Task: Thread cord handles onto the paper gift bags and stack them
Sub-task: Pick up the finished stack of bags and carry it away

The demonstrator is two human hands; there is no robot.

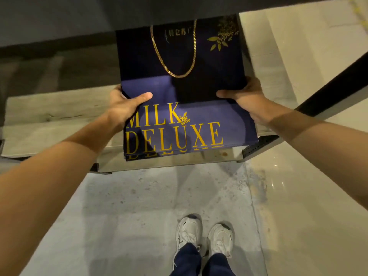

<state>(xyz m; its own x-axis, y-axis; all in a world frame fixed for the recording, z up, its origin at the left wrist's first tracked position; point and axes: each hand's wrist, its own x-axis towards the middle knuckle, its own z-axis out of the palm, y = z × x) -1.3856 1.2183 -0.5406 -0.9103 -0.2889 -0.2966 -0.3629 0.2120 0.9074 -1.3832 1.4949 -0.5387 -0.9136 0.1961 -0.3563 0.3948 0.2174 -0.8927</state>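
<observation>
A flat navy paper gift bag with gold "MILK DELUXE" lettering lies on a low shelf, on top of at least one more bag whose edge shows beneath its near end. A gold twisted cord handle loops across its far half. My left hand grips the bag's left edge, thumb on top. My right hand grips the right edge the same way, thumb on the dark face. The bag's far end sits in shadow under an upper shelf.
The pale shelf board extends to the left, with a black metal frame rail at the right. A dark upper shelf overhangs the bags. Below is a grey concrete floor with my white shoes.
</observation>
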